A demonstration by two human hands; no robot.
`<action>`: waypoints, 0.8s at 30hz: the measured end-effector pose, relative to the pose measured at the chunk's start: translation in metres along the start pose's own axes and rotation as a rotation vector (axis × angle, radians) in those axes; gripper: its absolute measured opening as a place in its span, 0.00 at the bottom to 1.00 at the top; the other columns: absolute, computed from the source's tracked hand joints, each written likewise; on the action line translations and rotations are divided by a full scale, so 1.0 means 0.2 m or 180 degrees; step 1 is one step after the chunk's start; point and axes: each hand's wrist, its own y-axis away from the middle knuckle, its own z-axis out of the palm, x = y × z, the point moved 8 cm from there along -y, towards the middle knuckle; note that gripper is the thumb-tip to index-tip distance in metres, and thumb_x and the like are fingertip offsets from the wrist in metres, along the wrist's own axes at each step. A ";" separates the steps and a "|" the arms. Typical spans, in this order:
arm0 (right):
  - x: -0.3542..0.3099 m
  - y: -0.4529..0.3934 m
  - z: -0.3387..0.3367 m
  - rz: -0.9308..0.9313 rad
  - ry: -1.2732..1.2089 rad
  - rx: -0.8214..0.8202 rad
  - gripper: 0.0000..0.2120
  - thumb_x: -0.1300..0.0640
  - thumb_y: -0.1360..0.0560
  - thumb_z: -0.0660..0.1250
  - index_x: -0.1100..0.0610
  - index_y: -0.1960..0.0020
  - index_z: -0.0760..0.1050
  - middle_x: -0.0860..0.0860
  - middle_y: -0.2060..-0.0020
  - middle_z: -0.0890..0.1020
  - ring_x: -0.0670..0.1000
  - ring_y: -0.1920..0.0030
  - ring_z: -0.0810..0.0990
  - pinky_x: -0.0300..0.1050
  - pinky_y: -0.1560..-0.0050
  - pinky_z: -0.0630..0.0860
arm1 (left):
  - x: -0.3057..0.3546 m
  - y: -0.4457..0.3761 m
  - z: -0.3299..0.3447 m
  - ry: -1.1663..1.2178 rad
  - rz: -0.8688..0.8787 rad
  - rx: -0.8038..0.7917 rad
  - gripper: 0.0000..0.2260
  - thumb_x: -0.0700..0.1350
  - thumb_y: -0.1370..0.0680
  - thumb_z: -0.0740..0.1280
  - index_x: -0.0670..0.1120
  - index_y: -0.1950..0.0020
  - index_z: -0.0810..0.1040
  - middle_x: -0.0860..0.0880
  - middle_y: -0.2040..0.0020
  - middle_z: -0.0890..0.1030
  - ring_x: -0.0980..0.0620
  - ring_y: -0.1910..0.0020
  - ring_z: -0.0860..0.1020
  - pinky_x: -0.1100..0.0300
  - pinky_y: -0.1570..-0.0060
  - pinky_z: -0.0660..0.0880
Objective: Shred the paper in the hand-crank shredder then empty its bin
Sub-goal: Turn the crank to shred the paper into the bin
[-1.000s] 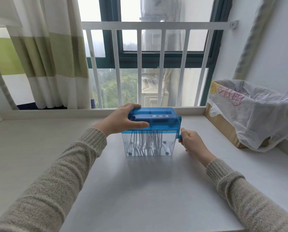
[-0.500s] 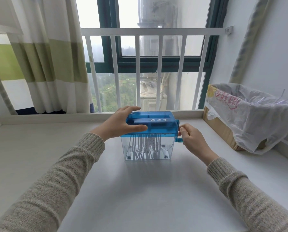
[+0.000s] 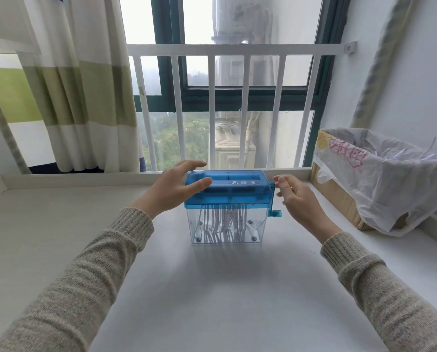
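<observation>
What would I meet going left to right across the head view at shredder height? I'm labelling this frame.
Curtain → left hand → shredder → crank → right hand → lined box.

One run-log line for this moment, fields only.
stage: shredding done, bin not emptied | left hand: on shredder lid, fingers straight | right hand: beside crank, off handle | strips: in clear bin

Barred window (image 3: 237, 102), striped curtain (image 3: 85, 85), white sill-side counter (image 3: 212, 288).
</observation>
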 end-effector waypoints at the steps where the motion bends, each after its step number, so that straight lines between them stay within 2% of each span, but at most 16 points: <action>1: -0.01 0.00 -0.01 -0.0031 -0.0004 0.0020 0.10 0.48 0.19 0.54 0.48 0.46 0.73 0.42 0.55 0.79 0.48 0.52 0.78 0.50 0.53 0.77 | 0.00 0.00 -0.01 0.0027 0.0011 0.0059 0.30 0.64 0.27 0.63 0.50 0.30 0.72 0.56 0.38 0.73 0.55 0.38 0.72 0.56 0.39 0.72; 4: -0.06 0.00 -0.02 -0.0226 0.0066 0.0056 0.11 0.48 0.19 0.55 0.50 0.44 0.74 0.46 0.52 0.80 0.49 0.51 0.78 0.40 0.58 0.73 | 0.02 0.02 -0.04 0.0137 0.0112 0.0313 0.17 0.53 0.22 0.66 0.50 0.34 0.75 0.55 0.39 0.76 0.56 0.39 0.74 0.56 0.37 0.71; 7: -0.11 0.01 -0.04 -0.0373 0.0161 0.0123 0.17 0.47 0.19 0.55 0.56 0.38 0.73 0.51 0.47 0.79 0.49 0.50 0.76 0.34 0.61 0.69 | 0.04 0.04 -0.08 0.0267 0.0146 0.0526 0.12 0.47 0.21 0.66 0.48 0.38 0.77 0.53 0.41 0.79 0.56 0.42 0.77 0.56 0.38 0.73; 9: -0.15 0.01 -0.05 -0.0464 0.0211 0.0184 0.18 0.47 0.20 0.56 0.57 0.38 0.72 0.50 0.46 0.78 0.48 0.50 0.75 0.32 0.62 0.69 | 0.06 0.05 -0.10 0.0275 0.0157 0.0624 0.11 0.46 0.21 0.66 0.46 0.39 0.78 0.53 0.43 0.80 0.58 0.45 0.78 0.58 0.40 0.74; 12: -0.20 0.02 -0.07 -0.0615 0.0266 0.0229 0.16 0.49 0.19 0.57 0.58 0.38 0.72 0.51 0.45 0.78 0.48 0.50 0.74 0.30 0.63 0.68 | 0.07 0.08 -0.14 0.0267 0.0184 0.0775 0.10 0.46 0.21 0.66 0.48 0.41 0.78 0.54 0.44 0.80 0.65 0.48 0.77 0.68 0.45 0.73; 15: -0.24 0.03 -0.08 -0.0712 0.0280 0.0249 0.15 0.51 0.20 0.58 0.58 0.38 0.73 0.53 0.44 0.79 0.47 0.50 0.75 0.29 0.64 0.70 | 0.08 0.10 -0.16 0.0198 0.0209 0.0841 0.11 0.47 0.21 0.66 0.47 0.40 0.78 0.53 0.44 0.80 0.65 0.48 0.77 0.75 0.50 0.72; 24: -0.31 0.06 -0.10 -0.0941 0.0382 0.0269 0.17 0.50 0.21 0.59 0.59 0.38 0.73 0.53 0.43 0.78 0.38 0.54 0.75 0.25 0.63 0.72 | 0.13 0.18 -0.20 0.0092 0.0277 0.1075 0.12 0.45 0.22 0.68 0.45 0.40 0.79 0.52 0.47 0.81 0.63 0.51 0.78 0.74 0.55 0.74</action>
